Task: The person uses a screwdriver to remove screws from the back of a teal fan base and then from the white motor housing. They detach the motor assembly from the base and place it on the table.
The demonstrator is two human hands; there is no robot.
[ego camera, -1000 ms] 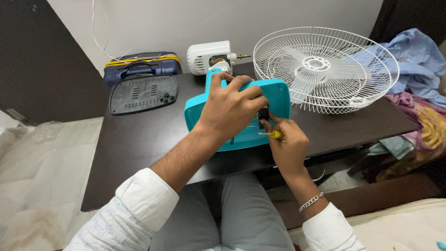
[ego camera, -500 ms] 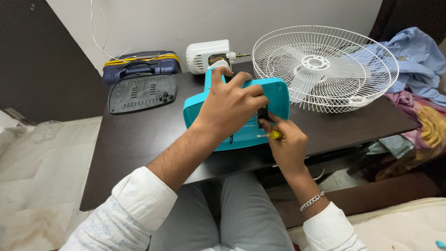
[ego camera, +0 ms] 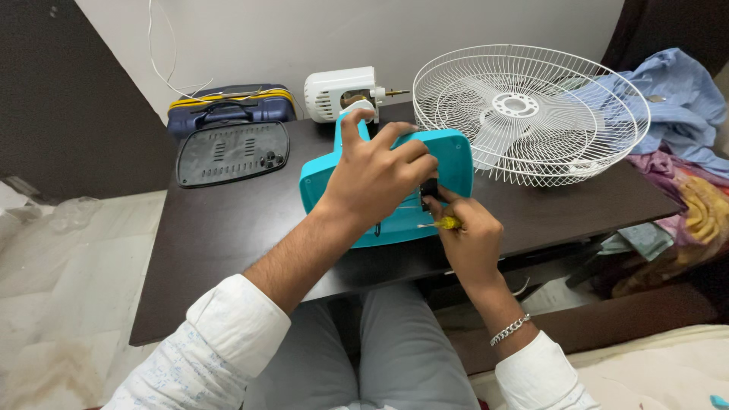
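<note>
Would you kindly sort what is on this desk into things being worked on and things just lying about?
In hand:
teal fan base, held by the left hand
yellow-handled screwdriver, in the right hand

Lying about:
white wire fan guard
white motor unit
black vented cover
blue case
heap of clothes

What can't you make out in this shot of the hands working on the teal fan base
Head view:
- The screwdriver: only its yellow handle shows; the right hand and the left hand hide the tip.
- The spot being worked on the teal fan base: covered by both hands.
- The white motor housing: its lower part sits behind the base.
- The clothes pile: cut off by the right edge.
</note>
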